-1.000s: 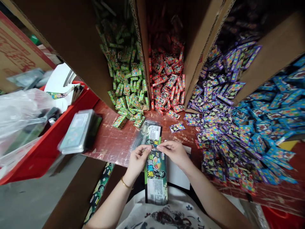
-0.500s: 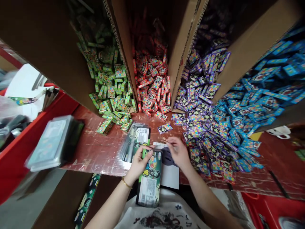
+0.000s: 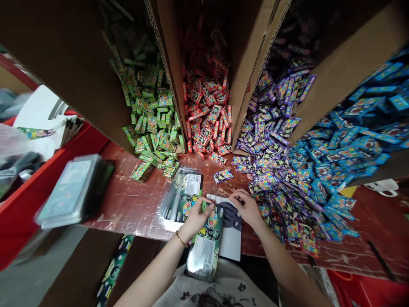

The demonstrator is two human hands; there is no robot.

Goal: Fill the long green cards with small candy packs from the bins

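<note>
The left hand (image 3: pixel 195 219) pinches the upper end of the green packet (image 3: pixel 212 233), whose length runs from 12 toward 7 o'clock. At its 2 o'clock, the farther right hand (image 3: pixel 250 211) meets the white card (image 3: pixel 234 245), grip unclear.

Left hand (image 3: pixel 196 216): set slightly nearer the torso than its counterpart, with the thumb laid forward beside the curled index finger in a pinch; a thin gold-coloured bangle encircles the wrist just behind it. Left forearm (image 3: pixel 151 268): slants from the lower left up to this hand. Right hand (image 3: pixel 247 207): just apart from the left hand, fingers bent and directed toward it, thumb and index finger brought close together; wrist bare. Right forearm (image 3: pixel 284 264): slants from the lower right, also bare.
</note>
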